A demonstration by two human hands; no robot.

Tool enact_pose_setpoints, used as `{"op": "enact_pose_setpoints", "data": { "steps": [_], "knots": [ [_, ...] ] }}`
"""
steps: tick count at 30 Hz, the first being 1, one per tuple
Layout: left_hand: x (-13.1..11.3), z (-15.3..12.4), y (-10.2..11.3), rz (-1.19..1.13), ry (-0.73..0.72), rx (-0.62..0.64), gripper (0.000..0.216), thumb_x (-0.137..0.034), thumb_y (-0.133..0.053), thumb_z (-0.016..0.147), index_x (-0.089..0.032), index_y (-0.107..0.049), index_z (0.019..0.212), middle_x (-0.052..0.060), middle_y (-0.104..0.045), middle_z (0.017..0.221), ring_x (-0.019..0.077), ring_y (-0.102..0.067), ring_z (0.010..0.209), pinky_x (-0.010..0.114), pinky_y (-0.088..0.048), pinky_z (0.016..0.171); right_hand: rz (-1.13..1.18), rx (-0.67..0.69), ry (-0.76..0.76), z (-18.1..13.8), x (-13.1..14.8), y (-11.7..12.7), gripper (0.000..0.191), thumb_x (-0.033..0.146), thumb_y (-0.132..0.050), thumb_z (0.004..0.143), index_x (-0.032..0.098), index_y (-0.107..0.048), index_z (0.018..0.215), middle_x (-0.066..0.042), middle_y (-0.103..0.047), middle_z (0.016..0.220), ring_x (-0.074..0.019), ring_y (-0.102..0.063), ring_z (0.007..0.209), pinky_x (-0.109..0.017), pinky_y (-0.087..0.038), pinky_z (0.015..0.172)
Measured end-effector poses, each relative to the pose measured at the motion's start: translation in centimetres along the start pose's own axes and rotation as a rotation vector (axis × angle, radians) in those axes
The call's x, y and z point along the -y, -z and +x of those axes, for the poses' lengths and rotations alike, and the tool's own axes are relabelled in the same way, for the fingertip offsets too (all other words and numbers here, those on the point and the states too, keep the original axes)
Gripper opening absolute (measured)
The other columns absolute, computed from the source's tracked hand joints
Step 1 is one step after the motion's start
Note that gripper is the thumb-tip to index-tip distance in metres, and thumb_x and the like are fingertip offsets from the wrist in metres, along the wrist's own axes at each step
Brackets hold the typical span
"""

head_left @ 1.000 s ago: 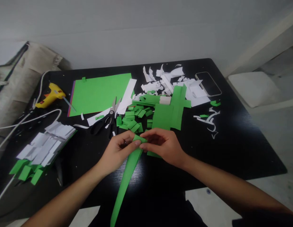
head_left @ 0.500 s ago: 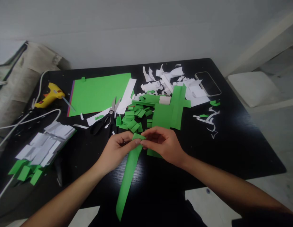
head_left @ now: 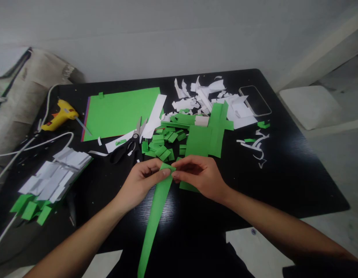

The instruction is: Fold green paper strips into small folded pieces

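Observation:
Both hands pinch the top end of a long green paper strip (head_left: 156, 216) that runs from my fingers down toward the table's near edge. My left hand (head_left: 140, 183) grips the strip's folded tip from the left. From the right, my right hand (head_left: 200, 175) grips the same tip, its fingers closed on the fold. Just beyond the hands lies a heap of small folded green pieces (head_left: 164, 144), and black-handled scissors (head_left: 129, 144) lie to the left of it.
On the black table (head_left: 297, 173): a green sheet (head_left: 121, 112), folded green strips (head_left: 209, 135), white scraps (head_left: 208, 98), a phone (head_left: 255, 101), a yellow glue gun (head_left: 60, 117) with white cable, and a stack of white and green pieces (head_left: 50, 183). A white cushion (head_left: 310, 104) lies on the floor.
The strip's free lower end has swung a little, first right and then back left. Both hands have stayed pinched on its top end, in nearly the same place.

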State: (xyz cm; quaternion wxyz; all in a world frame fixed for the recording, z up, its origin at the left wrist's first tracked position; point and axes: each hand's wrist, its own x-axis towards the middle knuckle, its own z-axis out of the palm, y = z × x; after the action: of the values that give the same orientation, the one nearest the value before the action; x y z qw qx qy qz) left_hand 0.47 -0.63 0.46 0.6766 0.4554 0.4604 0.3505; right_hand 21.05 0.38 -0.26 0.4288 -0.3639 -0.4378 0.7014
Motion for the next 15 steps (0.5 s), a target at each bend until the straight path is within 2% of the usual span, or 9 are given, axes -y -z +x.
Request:
{"op": "enact_pose_setpoints", "data": {
  "steps": [5,11,15],
  "knots": [
    [0.01,-0.03,-0.12,0.04,-0.008,-0.044,0.028,-0.038,-0.078,0.09,-0.015,-0.07,0.076,-0.002,-0.061,0.066,0.0071,-0.049,0.057,0.018,-0.036,0.054,-0.028,-0.001,0.012,0.0,-0.14,0.03,0.022,0.02,-0.094,0.071,0.022,-0.083,0.09,0.0,-0.079,0.079,-0.0132,-0.075,0.07,-0.025,-0.064,0.07],
    [-0.32,-0.06,-0.05,0.033,0.022,-0.011,0.027,-0.04,-0.076,0.091,-0.016,-0.071,0.078,0.0,-0.068,0.067,0.0097,-0.055,0.056,0.021,-0.039,0.053,-0.034,0.025,0.017,-0.01,-0.01,0.29,0.021,0.021,-0.093,0.073,0.024,-0.083,0.091,0.0,-0.08,0.081,-0.0137,-0.076,0.073,-0.026,-0.064,0.074],
    [-0.33,-0.15,0.0,0.042,0.009,-0.017,0.028,-0.039,-0.076,0.091,-0.016,-0.071,0.077,0.001,-0.068,0.066,0.0101,-0.056,0.055,0.021,-0.039,0.052,-0.084,0.016,0.076,0.13,0.09,0.4,0.019,0.022,-0.093,0.074,0.025,-0.084,0.09,0.0,-0.08,0.084,-0.0139,-0.075,0.075,-0.027,-0.064,0.075]
  ]
}}
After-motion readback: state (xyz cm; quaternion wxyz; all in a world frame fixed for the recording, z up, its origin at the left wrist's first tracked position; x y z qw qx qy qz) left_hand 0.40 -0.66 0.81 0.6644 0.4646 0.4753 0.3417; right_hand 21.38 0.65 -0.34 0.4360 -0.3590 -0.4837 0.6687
